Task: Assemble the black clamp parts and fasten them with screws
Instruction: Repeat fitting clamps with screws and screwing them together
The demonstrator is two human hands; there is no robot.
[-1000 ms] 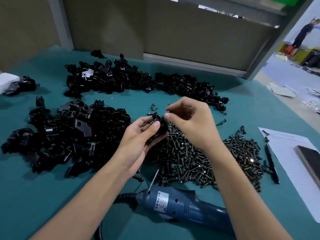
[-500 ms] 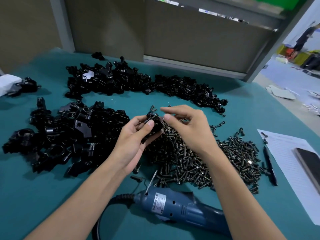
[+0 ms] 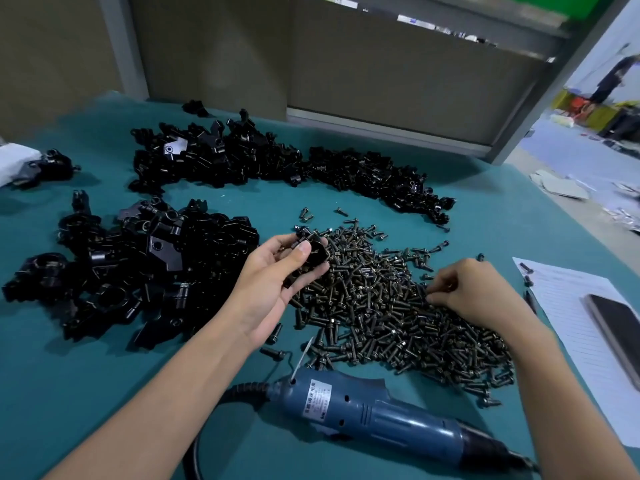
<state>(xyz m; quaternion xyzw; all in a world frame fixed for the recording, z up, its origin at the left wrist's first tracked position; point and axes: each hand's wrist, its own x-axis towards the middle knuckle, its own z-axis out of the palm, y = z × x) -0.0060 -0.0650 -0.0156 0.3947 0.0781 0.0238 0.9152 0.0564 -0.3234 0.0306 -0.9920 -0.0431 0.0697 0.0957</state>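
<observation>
— Hands: how many, and in what state?
— Two bare hands. Left hand (image 3: 273, 282) palm-up at the left edge of the screw pile (image 3: 381, 306), thumb and fingers curled round one black clamp part (image 3: 317, 251), held just over that edge. Right hand (image 3: 474, 292) knuckles-up on the right half of the pile, fingers curled down among the screws. Impossible to tell whether a screw is pinched.

— Everything else, counted?
— One screw pile, far too many screws to count, with a few strays just behind it. Two big heaps of black clamp pieces: near heap (image 3: 138, 268) left of the pile, far heap (image 3: 277, 161) stretching behind it. One small cluster (image 3: 48, 166) well to the left of the pile, against a white bag (image 3: 14, 161). One blue electric screwdriver (image 3: 374, 414) lying in front of the pile, cord curling off to the left. Right of the pile: one lined paper sheet (image 3: 581, 323), one dark phone (image 3: 616, 334) on it, one pen (image 3: 530, 299) at its edge.

— Surface and room?
— Teal surface (image 3: 69, 393) under everything. Grey-brown panels in a metal frame behind. Far to the right of the pile, an open floor and one distant person (image 3: 616, 77), blurred.

— Hidden or cut off?
— Phone, paper and white bag all cut by the picture's edges. Pen partly behind the right wrist. Held part largely covered by the thumb. Screwdriver label too small to read.
</observation>
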